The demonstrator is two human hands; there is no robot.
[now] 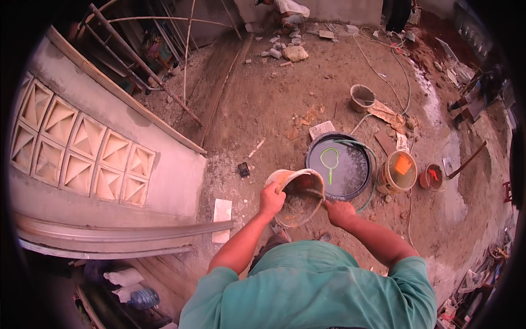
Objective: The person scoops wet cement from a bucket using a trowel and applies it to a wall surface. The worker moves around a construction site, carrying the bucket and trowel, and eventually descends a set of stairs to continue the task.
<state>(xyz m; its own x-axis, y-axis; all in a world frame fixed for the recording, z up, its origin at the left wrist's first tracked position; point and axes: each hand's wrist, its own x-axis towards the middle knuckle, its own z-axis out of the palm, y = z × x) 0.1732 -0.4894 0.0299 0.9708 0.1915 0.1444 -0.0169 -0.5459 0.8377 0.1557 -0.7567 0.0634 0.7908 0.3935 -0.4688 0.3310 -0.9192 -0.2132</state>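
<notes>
A round bucket (pixel 278 176) is held tilted in front of me, its mouth facing up and its inside coated with grey-brown residue. My left hand (pixel 271 200) is closed around the bucket's left side at the rim. At the right rim, my right hand (pixel 340 213) is closed in a fist; what lies inside its fingers, the rim or a handle, is hidden. Just beyond the bucket stands a wide black tub (pixel 345 197) of greyish water. A bright green loop with a short handle (pixel 330 176) shows in the tub, and a green hose (pixel 370 156) runs over its edge.
Right of the tub stand a pale bucket (pixel 388 183) holding something orange and a small reddish bucket (pixel 425 180). Farther off is a grey bucket (pixel 362 107). A wall with patterned blocks (pixel 82 142) stands left, with a metal channel (pixel 120 230) nearer. Other people are at the far side.
</notes>
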